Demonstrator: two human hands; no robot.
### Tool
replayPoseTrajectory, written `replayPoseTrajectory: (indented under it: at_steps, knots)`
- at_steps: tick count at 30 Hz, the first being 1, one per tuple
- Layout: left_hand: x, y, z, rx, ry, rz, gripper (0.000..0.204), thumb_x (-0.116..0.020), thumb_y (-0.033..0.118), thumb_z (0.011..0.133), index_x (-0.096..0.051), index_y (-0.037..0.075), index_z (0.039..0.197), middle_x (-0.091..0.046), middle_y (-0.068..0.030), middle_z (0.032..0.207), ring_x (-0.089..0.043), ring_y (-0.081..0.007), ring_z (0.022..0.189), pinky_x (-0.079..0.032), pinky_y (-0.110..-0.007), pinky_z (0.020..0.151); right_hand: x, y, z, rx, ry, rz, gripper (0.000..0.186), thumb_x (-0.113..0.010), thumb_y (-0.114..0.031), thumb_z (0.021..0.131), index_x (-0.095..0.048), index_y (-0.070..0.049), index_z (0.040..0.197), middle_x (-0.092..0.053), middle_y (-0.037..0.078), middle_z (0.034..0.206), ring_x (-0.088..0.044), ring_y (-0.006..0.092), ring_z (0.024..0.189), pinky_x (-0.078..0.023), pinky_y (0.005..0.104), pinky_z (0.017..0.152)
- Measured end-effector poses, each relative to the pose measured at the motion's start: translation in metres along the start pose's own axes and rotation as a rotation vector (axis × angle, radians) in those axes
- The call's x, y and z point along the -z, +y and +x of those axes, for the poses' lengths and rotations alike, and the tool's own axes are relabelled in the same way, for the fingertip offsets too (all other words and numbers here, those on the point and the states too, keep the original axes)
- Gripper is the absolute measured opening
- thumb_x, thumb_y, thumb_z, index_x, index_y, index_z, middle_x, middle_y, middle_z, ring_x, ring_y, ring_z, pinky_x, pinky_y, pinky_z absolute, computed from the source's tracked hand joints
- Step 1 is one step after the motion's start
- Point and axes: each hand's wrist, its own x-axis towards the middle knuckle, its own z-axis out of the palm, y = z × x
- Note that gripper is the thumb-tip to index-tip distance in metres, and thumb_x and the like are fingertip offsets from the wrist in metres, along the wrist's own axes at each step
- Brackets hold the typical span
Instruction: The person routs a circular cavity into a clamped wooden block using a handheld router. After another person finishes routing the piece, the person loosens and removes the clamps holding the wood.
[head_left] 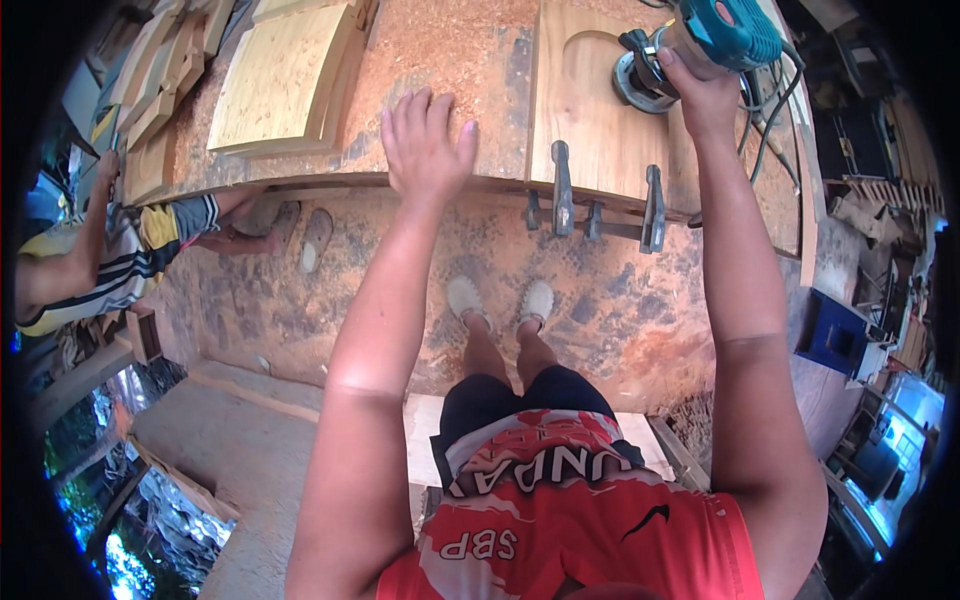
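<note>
My right hand [705,92] is wrapped around the body of a teal and grey router [690,45] at the far right of the workbench. The router's round base [645,80] rests on a wooden board [590,120], beside a curved recess cut into its face. Two dark clamps, one on the left [562,190] and one on the right [652,210], grip the board's near edge. My left hand [428,145] lies flat at the bench's front edge with fingers spread, holding nothing, on a dusty patch of the top.
Stacked curved-edged boards [280,85] lie left of my left hand, with more wood pieces [165,75] beyond. A dark cable [785,130] trails behind the router. At the left, another person [110,250] works by the bench. Sawdust covers the bench top [440,50].
</note>
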Motion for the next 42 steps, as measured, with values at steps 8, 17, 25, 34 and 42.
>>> replayPoseTrajectory:
  at_steps: [8,17,25,34,42]
  knots:
    - [0.001,0.000,0.000,0.003,-0.009,0.007,0.042,-0.057,0.036,0.085,-0.053,0.013,0.120,-0.049,-0.0127,0.129,-0.039,-0.0315,0.129,-0.018,-0.051,0.112,-0.004,0.004,0.008,-0.010,0.015,0.116,0.046,-0.080,-0.014,0.076,-0.059,0.002,0.113,-0.065,0.008,0.107,-0.062,0.0155,0.095,-0.048,0.0291,0.088]
    - [0.003,0.003,0.001,0.000,-0.010,0.009,0.042,-0.058,0.036,0.085,-0.053,0.012,0.120,-0.050,-0.0129,0.128,-0.040,-0.0313,0.128,-0.019,-0.051,0.111,-0.004,0.015,0.021,-0.056,0.003,0.036,0.038,-0.079,-0.018,0.077,-0.064,0.002,0.106,-0.067,0.007,0.101,-0.063,0.0141,0.092,-0.049,0.0281,0.084]
    - [0.014,0.008,0.005,0.015,-0.100,0.015,0.045,-0.055,0.038,0.089,-0.053,0.010,0.125,-0.048,-0.0150,0.133,-0.037,-0.0321,0.131,-0.014,-0.052,0.114,-0.017,0.000,0.030,-0.059,0.000,0.076,0.038,-0.080,-0.020,0.076,-0.065,0.002,0.103,-0.068,0.007,0.099,-0.064,0.0139,0.088,-0.051,0.0281,0.080]
    - [0.005,0.078,0.021,0.194,-0.398,-0.720,0.079,-0.070,0.035,0.080,-0.035,-0.003,0.140,-0.038,-0.0226,0.143,-0.033,-0.0356,0.134,-0.024,-0.043,0.113,-0.027,-0.001,0.041,-0.044,0.014,0.108,0.044,-0.081,-0.020,0.074,-0.063,0.003,0.107,-0.067,0.009,0.103,-0.064,0.0168,0.094,-0.050,0.0305,0.085]
    - [-0.012,0.074,0.017,0.155,-0.319,-0.814,0.081,-0.073,0.026,0.076,-0.034,-0.005,0.140,-0.043,-0.0244,0.138,-0.038,-0.0358,0.131,-0.028,-0.042,0.111,-0.030,0.008,0.046,-0.039,-0.011,0.196,0.050,-0.081,-0.021,0.074,-0.059,0.001,0.113,-0.065,0.010,0.108,-0.063,0.0181,0.098,-0.049,0.0315,0.088]
